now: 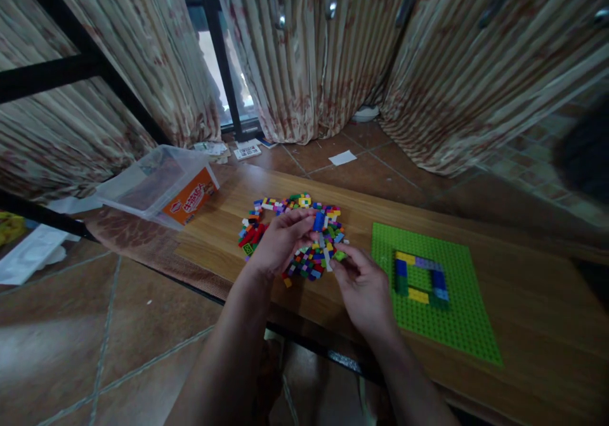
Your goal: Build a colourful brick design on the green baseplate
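Observation:
Over a pile of mixed toy building bricks [304, 269], my left hand [284, 239] pinches a blue brick [319, 222] between thumb and fingers. Close to its right, my right hand [364, 280] grips a lime green brick [339, 255] at the fingertips. A long light grey piece [326, 252] shows between the two hands; I cannot tell whether either hand touches it. On the right lies a green baseplate [457, 324], with a rectangular ring of yellow, blue, green and lilac bricks [419, 295] built on it.
The wooden bench [537, 305] carries the bricks and baseplate. At its left end stands a clear plastic box [137, 191] with an orange label. Striped curtains [304, 52] hang behind, and a white paper [342, 158] lies on the tiled floor [157, 331].

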The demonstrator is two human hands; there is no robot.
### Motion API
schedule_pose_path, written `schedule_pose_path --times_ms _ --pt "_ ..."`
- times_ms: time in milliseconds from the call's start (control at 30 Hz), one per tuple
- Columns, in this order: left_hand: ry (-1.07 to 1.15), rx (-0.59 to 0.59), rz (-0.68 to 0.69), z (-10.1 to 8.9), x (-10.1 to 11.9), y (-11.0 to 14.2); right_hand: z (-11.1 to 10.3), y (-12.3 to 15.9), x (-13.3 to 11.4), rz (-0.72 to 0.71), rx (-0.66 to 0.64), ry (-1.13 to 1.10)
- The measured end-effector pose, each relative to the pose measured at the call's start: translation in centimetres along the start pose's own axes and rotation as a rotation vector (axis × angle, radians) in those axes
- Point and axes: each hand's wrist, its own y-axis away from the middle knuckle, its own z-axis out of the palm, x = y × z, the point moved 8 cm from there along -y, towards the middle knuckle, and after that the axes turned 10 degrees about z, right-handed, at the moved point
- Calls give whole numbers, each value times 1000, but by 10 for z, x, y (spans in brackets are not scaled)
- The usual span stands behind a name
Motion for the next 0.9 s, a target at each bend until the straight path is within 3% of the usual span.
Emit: schedule_pose_path --times_ms 233,367,467,600,900 --pt "-44 -105 -64 21 -13 10 9 -2 -9 -100 -63 38" --pt "-147 -154 -57 27 -18 10 2 -2 -8 -99 -8 11" --pt "-221 -176 -52 29 -22 11 -7 -2 -7 -74 47 -57" --pt "-249 -204 -49 31 -26 12 -5 -1 -12 -105 -22 -143" --pt "-225 -205 -91 29 -33 10 -12 -1 -18 -202 43 -11"
